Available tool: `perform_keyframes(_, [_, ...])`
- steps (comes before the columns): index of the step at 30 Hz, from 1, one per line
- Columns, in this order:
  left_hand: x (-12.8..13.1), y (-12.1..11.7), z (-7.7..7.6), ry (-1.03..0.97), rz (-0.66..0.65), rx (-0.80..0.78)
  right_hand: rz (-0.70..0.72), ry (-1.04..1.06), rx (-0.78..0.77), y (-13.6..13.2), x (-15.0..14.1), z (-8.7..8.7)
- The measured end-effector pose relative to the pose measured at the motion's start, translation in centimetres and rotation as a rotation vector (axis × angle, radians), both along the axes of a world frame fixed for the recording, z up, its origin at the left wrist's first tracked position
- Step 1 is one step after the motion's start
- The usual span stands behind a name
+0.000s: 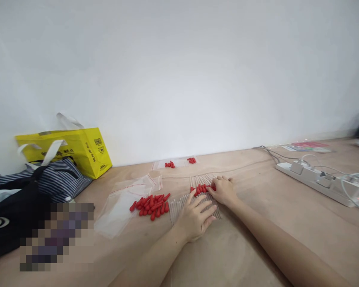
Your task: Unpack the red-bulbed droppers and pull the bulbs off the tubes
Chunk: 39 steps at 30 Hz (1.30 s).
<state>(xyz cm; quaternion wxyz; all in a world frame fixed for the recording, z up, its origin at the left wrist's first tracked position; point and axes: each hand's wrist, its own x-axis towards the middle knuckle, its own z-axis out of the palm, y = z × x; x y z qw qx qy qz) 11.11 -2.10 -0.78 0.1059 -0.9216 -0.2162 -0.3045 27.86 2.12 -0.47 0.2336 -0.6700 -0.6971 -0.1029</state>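
Note:
My left hand (196,217) lies flat with fingers spread on a row of clear glass tubes (179,204) on the wooden surface. My right hand (224,189) rests just beyond it, fingers curled at a small cluster of red rubber bulbs (201,188) on the tubes; whether it grips one is hidden. A larger pile of red bulbs (151,204) lies to the left of the hands. More clear tubes (202,178) spread behind the right hand.
Empty clear zip bags (128,199) lie left of the pile. A bag with a few red bulbs (175,163) sits by the wall. A yellow tote (77,149) and striped and black bags (32,191) stand at left. A power strip (320,181) with cables lies at right.

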Motion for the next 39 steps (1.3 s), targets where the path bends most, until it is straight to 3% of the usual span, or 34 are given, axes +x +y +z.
perform_keyframes(5, [-2.2,-2.1,1.1,-0.177,0.049,0.081,-0.041,-0.031,0.031,0.2,-0.8,-0.4])
perform_keyframes(9, [-3.3,-2.1,1.7,-0.339,0.212,0.058,-0.105,0.023,0.066,0.3,-1.0,-0.6])
perform_keyframes(11, [-4.1,-2.0,1.8,-0.347,0.225,0.021,-0.120,0.098,0.140,0.1,-1.0,-0.7])
perform_keyframes(16, [-7.3,-2.5,1.3,0.080,-0.038,-0.087,-0.016,0.328,0.290,-1.3,-0.7,-0.8])
perform_keyframes(20, [-8.4,-1.9,1.0,0.252,0.102,-0.157,0.106,0.501,0.287,-2.7,-0.9,-1.3])
perform_keyframes(24, [-7.4,-0.2,1.2,0.253,0.209,-0.195,0.183,0.602,0.269,-3.6,-1.2,-1.7])
perform_keyframes(28, [-6.9,0.4,1.0,0.110,0.309,-0.177,0.292,0.739,0.226,-4.4,-1.0,-1.8])
perform_keyframes(32, [-6.4,-1.1,0.9,-0.165,0.391,-0.228,0.316,0.864,0.191,-5.4,-2.2,-1.7])
perform_keyframes(39, [-2.2,-3.5,1.3,-0.660,0.220,-0.877,0.414,0.861,0.130,-7.8,-6.8,-1.4])
